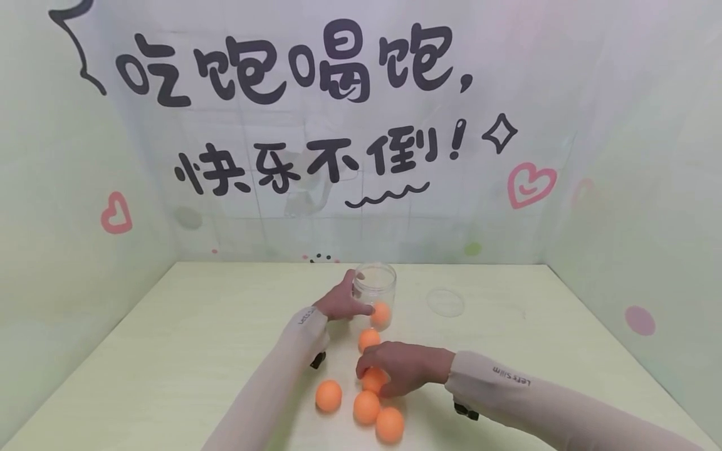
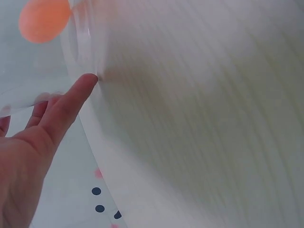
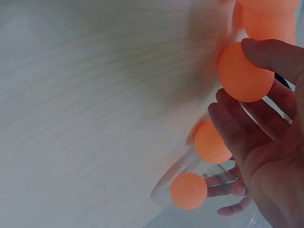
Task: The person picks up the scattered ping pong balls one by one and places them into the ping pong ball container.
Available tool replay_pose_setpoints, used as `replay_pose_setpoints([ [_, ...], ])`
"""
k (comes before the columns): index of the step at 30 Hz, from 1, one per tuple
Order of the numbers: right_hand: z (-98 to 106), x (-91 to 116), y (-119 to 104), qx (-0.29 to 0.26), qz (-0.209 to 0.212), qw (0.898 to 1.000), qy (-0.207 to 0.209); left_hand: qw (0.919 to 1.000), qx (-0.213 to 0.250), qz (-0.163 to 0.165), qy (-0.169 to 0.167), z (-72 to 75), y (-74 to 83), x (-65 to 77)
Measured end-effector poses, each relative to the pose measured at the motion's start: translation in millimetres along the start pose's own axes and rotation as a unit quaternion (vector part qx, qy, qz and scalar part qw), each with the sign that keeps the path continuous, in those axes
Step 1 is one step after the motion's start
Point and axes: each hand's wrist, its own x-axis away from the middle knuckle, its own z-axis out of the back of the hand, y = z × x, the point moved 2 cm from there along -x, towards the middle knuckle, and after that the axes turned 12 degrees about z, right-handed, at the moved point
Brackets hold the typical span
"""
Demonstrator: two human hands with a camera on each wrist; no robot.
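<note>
A clear round jar [image 1: 375,285] stands upright toward the back of the table with one orange ping-pong ball [image 1: 381,314] inside. From its left side my left hand [image 1: 338,300] grips the jar, thumb in front and fingers behind; the left wrist view shows this hand [image 2: 40,142] against the see-through wall. My right hand [image 1: 408,368] holds another orange ping-pong ball [image 1: 372,381] between thumb and fingers, low over the table. In the right wrist view that ball [image 3: 246,72] sits at the fingertips. One loose ball [image 1: 369,340] lies between the right hand and the jar.
Three more orange balls lie nearer the front: one to the left [image 1: 328,396], one in the middle [image 1: 366,408] and one to the right [image 1: 390,425]. A clear flat disc, like a lid [image 1: 445,302], rests right of the jar. Printed curtains surround the table [image 1: 169,351].
</note>
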Motion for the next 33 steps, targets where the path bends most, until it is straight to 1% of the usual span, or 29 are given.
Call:
replay_pose_setpoints([
  [4,-2.1,-0.6,0.3,0.004,0.030,1.000,0.004,1.0000,0.000,-0.003,0.003,0.6,0.0,0.6],
  [8,-1.0,-1.5,0.4,0.008,0.040,0.999,0.004,0.9999,-0.008,-0.001,0.013,1.4,1.2,2.7],
  [15,1.3,3.5,3.9,-0.004,-0.005,1.000,0.002,0.9998,-0.006,-0.013,0.017,3.0,2.3,2.0],
  [17,2.2,5.7,6.2,-0.005,-0.012,1.000,0.002,0.9997,-0.004,-0.014,0.017,3.5,2.8,2.2],
  [27,5.6,16.3,11.4,-0.016,-0.034,0.999,-0.015,1.0000,0.003,0.001,-0.003,2.0,0.9,2.1],
  [33,7.5,19.7,11.4,-0.019,-0.041,0.999,-0.012,0.9999,0.005,0.011,-0.009,2.0,0.2,2.1],
])
